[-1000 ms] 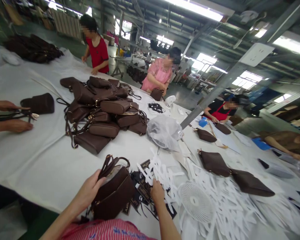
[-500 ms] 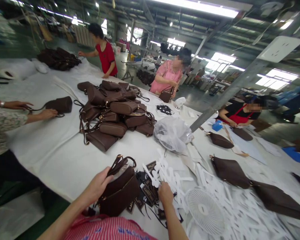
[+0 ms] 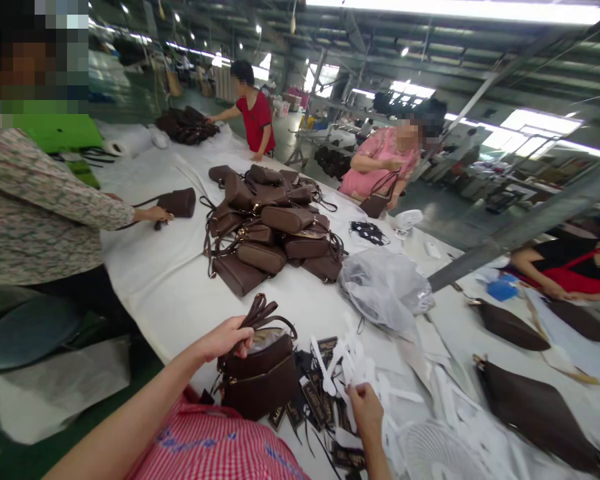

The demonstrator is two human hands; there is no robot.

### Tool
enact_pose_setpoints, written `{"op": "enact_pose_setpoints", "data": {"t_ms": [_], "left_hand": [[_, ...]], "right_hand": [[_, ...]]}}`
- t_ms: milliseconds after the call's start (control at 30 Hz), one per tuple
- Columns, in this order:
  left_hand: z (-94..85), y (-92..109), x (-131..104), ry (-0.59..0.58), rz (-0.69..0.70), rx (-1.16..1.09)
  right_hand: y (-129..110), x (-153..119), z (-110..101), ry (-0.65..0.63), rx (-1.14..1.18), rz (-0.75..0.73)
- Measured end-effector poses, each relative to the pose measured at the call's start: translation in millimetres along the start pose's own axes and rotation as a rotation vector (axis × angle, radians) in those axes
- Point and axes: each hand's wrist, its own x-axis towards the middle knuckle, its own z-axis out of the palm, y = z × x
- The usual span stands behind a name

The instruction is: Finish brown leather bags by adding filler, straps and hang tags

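Observation:
My left hand (image 3: 233,339) is closed round the looped strap of a brown handbag (image 3: 263,380), which stands at the table's near edge with its top open and pale stuffing showing inside. My right hand (image 3: 366,407) is closed at the edge of a heap of white paper strips (image 3: 355,363); its fingertips pinch what looks like one white strip. Between the bag and my right hand lie black tags (image 3: 313,400) with gold lettering and black cords.
Brown bags (image 3: 275,227) are piled mid-table, beside a clear plastic bag (image 3: 385,283). A white fan (image 3: 437,450) sits near right. More brown bags (image 3: 535,407) lie right. A person's hand (image 3: 153,215) touches a bag at left; other people work around the table.
The view has swung left, so things sit further right. My left hand has gathered the bag's strap into its grip. The person at left has come further into view.

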Motion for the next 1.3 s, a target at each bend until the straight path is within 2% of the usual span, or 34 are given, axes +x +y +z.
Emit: {"op": "enact_pose_setpoints", "data": {"t_ms": [133,200,267,333,400,467,533,633,767,867,967,1067,1167,1300], "left_hand": [[9.0,9,13,-0.067,0.083,0.025],[17.7,16,18,-0.133,0.124,0.040],[26.5,24,22,-0.146,0.166,0.094],[33.2,30,24,-0.104,0.234,0.192],[37.2,31,25,-0.049,0.313,0.326],[39.5,29,24,-0.036,0.365,0.470],[40.8,25,21,-0.067,0.388,0.605],[41.2,19,19,-0.110,0.392,0.775],[39.2,13,21,-0.116,0.360,0.906],[39.8,9,23,-0.122,0.374,0.951],[43.8,5,25,-0.121,0.402,0.896],[49.6,-1,28,-0.044,0.404,0.673],[55.8,-9,31,0.069,0.377,0.331],[62.4,-21,36,0.001,0.346,-0.054]], "right_hand": [[-32,-19,-5,-0.057,0.320,-0.021],[-57,-34,-1,-0.182,0.561,-0.007],[-85,-52,5,-0.365,0.741,0.029],[-112,-68,13,-0.529,0.751,0.048],[-138,-80,23,-0.625,0.694,0.032],[-161,-86,34,-0.640,0.697,0.005],[-179,-87,44,-0.598,0.777,0.003],[-192,-90,52,-0.542,0.987,0.084],[-194,-99,52,-0.686,1.327,0.197],[-195,-103,52,-0.717,1.376,0.307],[-201,-99,57,-0.580,1.357,0.398],[-205,-92,61,-0.469,1.406,0.379],[-207,-89,64,-0.448,1.420,0.358],[-210,-94,63,-0.469,1.343,0.331]]}}
